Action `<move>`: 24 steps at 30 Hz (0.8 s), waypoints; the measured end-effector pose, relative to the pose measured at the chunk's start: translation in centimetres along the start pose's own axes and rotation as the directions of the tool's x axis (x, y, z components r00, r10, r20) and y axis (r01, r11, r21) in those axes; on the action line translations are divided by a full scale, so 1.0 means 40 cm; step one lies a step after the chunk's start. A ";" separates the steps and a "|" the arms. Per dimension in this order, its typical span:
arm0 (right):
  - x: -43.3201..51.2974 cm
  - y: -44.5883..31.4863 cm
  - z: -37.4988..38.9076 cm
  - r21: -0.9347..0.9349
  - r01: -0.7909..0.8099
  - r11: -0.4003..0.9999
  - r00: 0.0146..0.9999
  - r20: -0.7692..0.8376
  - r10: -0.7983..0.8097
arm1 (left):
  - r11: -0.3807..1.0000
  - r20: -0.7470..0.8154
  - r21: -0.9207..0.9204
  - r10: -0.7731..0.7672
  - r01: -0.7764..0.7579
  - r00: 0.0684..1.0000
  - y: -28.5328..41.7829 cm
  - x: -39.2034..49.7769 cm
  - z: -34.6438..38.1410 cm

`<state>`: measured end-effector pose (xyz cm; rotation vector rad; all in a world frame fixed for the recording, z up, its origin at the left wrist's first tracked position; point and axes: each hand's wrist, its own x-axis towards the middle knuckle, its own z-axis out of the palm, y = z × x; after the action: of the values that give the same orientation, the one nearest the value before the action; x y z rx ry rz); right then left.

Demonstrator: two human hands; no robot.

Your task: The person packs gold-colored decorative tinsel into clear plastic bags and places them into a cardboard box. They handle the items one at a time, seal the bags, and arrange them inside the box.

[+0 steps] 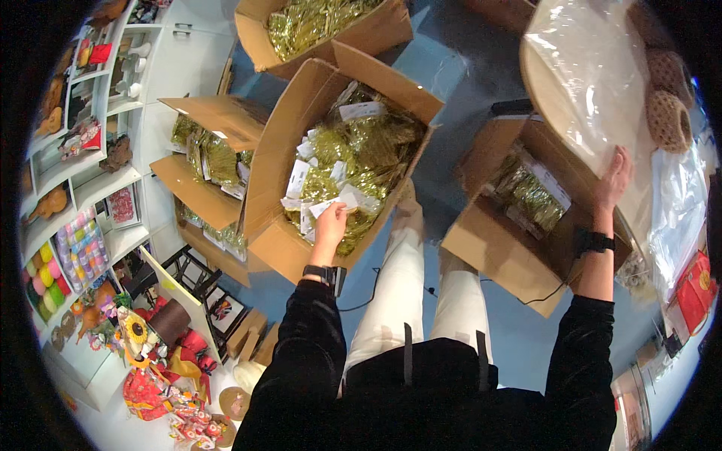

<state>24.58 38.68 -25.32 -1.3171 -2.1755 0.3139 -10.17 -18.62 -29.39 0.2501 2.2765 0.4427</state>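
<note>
My left hand [330,225] reaches into a large open cardboard box [265,191]. Its fingertips are closed on a white header card [333,206] among shiny gold tinsel packets [366,141] in clear wrap. White cards stick out in several directions around it. My right hand [613,179] lies on the edge of a round table [586,73] covered with clear plastic, gripping nothing. Below it stands a second open box [485,237], where gold packets with a white header [530,191] lie. Each wrist wears a dark band.
Another box of gold tinsel [321,22] stands at the far side. At left, stacked open cartons [197,175] hold more packets beside white shelves [124,107]. A black cable [366,301] crosses the blue floor near my legs. Woven brown items [668,124] sit on the table.
</note>
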 end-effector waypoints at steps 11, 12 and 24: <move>0.017 0.024 0.001 -0.143 0.019 0.990 1.000 -0.022 -0.023 | 0.886 -0.137 0.408 0.299 -0.222 0.944 -0.312 0.209 0.059; 0.018 -0.006 -0.006 -0.101 -0.075 0.992 0.997 -0.010 0.074 | 0.868 -0.112 0.430 0.323 -0.247 0.940 -0.305 0.198 0.056; -0.267 -0.924 0.123 0.759 -0.010 0.651 0.371 0.608 -0.702 | 0.353 -0.022 0.527 0.915 -0.773 0.402 0.036 -0.218 -0.278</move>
<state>-1.68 11.86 -15.58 -0.0724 -2.6114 1.7558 -12.50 -22.65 -15.97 1.8420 2.3394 0.4888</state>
